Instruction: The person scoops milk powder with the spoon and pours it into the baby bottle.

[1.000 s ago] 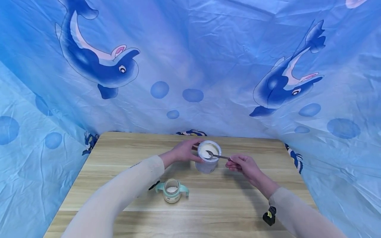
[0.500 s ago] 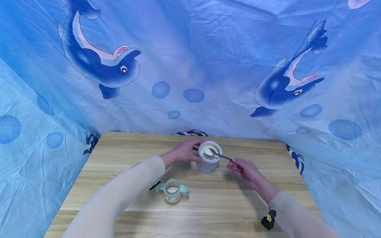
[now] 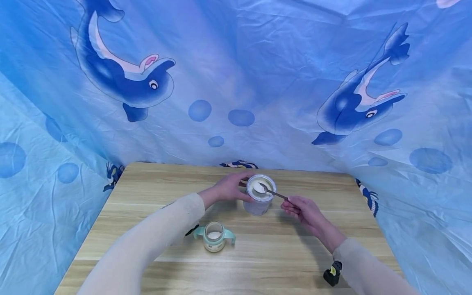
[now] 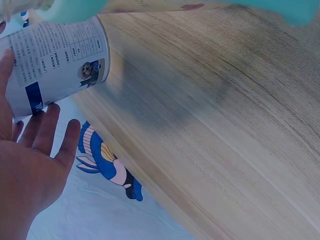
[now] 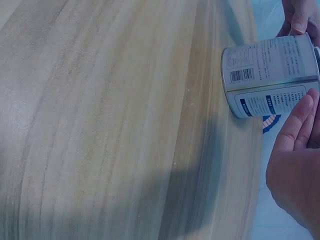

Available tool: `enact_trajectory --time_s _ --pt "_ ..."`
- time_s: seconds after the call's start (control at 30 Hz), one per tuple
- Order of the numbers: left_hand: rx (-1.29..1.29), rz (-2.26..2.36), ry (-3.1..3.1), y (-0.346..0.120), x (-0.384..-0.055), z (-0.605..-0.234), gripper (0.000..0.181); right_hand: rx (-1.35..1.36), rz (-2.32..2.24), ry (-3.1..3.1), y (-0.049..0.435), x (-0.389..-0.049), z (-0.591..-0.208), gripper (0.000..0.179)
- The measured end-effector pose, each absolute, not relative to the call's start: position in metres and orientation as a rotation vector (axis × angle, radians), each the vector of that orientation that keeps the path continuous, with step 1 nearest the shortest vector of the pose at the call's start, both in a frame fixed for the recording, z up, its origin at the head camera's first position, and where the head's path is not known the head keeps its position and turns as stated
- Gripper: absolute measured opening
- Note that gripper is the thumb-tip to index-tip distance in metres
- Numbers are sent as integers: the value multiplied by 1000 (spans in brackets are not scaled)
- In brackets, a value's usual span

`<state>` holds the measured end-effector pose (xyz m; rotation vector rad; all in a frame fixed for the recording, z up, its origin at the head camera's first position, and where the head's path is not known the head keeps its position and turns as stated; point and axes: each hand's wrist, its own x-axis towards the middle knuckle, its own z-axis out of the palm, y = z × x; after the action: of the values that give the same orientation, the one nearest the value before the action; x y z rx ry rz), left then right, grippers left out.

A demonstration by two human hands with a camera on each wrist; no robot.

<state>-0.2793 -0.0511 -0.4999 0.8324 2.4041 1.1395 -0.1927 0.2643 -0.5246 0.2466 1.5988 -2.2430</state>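
Note:
A white printed can, open at the top, stands near the back of the wooden table in the head view. White powder shows inside it. My left hand holds the can from the left side, thumb in front and fingers behind. My right hand pinches the handle of a metal spoon, whose bowl is in the can's mouth with white powder in it. Printed text and a barcode show on the can in the right wrist view, where the spoon is hidden.
In front of the can stands a small clear bottle with two mint-green handles and white powder inside. The wooden table ends at the back against a blue curtain printed with dolphins.
The spoon's bowl has turned over within the can's mouth and now shows white powder in it. My right hand has shifted slightly with it; my left hand stays at the can.

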Motion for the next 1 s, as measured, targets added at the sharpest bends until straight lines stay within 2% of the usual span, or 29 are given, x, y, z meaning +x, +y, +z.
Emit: enact_trajectory --time_s 0.63,1.0 --pt "837 1135 2419 -51 -280 -499 94 211 -2281 1515 265 -190 -528 25" --pt "806 1150 2408 -52 -279 -500 100 241 -2263 1552 269 -192 -517 21"
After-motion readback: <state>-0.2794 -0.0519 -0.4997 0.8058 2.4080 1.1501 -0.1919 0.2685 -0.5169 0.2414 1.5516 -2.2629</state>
